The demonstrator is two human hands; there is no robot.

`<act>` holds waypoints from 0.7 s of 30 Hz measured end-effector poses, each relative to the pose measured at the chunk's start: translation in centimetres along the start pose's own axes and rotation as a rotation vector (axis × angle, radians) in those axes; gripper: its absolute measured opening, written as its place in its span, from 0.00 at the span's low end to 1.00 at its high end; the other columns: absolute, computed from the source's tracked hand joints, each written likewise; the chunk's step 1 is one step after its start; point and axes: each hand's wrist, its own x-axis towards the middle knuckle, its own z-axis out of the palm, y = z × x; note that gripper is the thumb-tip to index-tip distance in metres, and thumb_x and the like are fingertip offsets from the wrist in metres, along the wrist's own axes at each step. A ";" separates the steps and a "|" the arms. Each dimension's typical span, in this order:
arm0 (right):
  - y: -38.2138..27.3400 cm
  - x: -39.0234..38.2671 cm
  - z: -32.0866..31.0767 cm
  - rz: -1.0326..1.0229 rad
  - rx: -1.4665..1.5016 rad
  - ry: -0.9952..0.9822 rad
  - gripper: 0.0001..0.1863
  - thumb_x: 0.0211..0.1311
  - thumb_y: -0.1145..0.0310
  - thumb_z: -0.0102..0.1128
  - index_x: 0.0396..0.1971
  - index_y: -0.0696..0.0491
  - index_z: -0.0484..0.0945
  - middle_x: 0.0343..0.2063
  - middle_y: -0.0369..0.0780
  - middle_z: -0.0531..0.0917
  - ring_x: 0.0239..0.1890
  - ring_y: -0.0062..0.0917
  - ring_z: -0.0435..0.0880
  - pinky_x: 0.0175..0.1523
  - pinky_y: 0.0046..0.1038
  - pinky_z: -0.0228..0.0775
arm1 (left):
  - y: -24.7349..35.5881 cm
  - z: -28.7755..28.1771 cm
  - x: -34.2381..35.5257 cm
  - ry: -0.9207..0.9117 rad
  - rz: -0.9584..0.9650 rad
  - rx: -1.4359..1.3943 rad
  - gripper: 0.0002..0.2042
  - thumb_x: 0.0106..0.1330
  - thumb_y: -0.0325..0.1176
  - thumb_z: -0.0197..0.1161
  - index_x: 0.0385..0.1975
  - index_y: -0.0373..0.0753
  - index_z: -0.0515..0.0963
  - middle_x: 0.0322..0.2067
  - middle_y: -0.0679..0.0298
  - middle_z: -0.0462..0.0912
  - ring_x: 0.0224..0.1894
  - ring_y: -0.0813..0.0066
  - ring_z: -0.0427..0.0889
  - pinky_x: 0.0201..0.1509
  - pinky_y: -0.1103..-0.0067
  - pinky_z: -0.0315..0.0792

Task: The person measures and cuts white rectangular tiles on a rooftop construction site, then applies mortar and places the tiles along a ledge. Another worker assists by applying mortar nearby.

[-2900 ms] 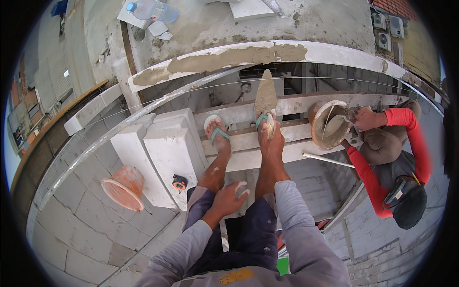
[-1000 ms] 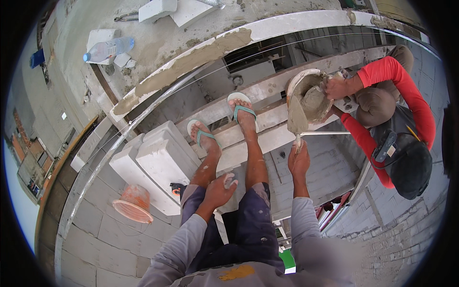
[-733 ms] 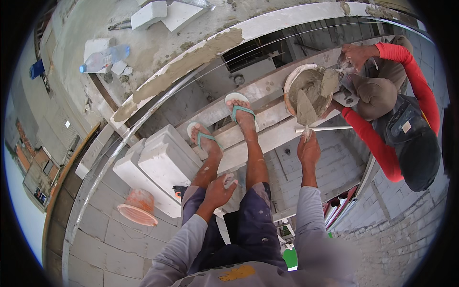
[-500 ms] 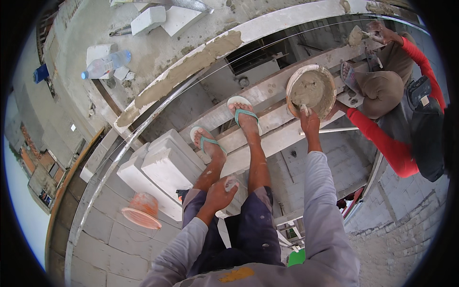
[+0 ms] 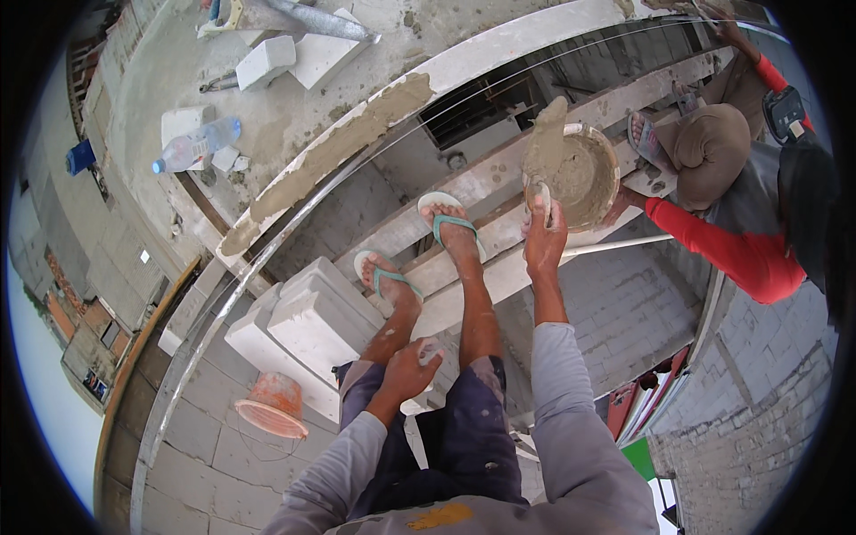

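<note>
My right hand (image 5: 545,239) is closed around the handle of a trowel. Wet grey mortar covers the trowel's blade (image 5: 546,138), which is raised beside and partly over a round bucket (image 5: 608,160) of mortar. My left hand (image 5: 412,370) rests over my lap with its fingers curled; something whitish shows between thumb and fingers, too unclear to name. A strip of mortar (image 5: 348,138) lies along the top of the curved wall edge in front of me. A co-worker's hand (image 5: 615,207) is at the bucket's near right side.
My sandalled feet are on wooden planks (image 5: 499,174), with gaps dropping to a lower level. White blocks (image 5: 312,308) are stacked at left, near an orange bucket (image 5: 272,404). A water bottle (image 5: 198,144) and block pieces (image 5: 266,62) lie beyond the wall. A red-sleeved co-worker (image 5: 713,152) crouches at right.
My right hand has lifted the trowel out of the bucket, bringing up mortar, and moved slightly left. The co-worker's far hand has moved up and away. My left hand stays put.
</note>
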 end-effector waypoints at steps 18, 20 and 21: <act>-5.9 5.5 7.8 -0.085 -0.278 -0.213 0.31 0.85 0.39 0.46 0.56 0.54 0.81 0.24 0.34 0.77 0.20 0.16 0.75 0.23 0.24 0.69 | -1.1 0.4 -0.6 0.083 0.061 -0.055 0.25 0.75 0.52 0.65 0.58 0.36 0.81 0.50 0.45 0.89 0.53 0.43 0.89 0.59 0.57 0.80; -6.7 6.4 7.9 -0.069 -0.344 -0.245 0.32 0.84 0.38 0.46 0.56 0.55 0.81 0.25 0.37 0.79 0.20 0.18 0.77 0.25 0.27 0.71 | -0.6 -0.2 -0.9 0.069 0.049 -0.075 0.24 0.75 0.51 0.65 0.58 0.36 0.81 0.49 0.45 0.90 0.53 0.43 0.89 0.58 0.58 0.80; -7.0 6.6 8.2 -0.061 -0.376 -0.262 0.32 0.84 0.38 0.46 0.55 0.55 0.81 0.25 0.38 0.80 0.20 0.20 0.78 0.26 0.29 0.72 | -0.3 -0.6 -1.1 0.063 0.042 -0.083 0.24 0.75 0.51 0.65 0.58 0.36 0.81 0.49 0.46 0.90 0.53 0.43 0.89 0.58 0.58 0.80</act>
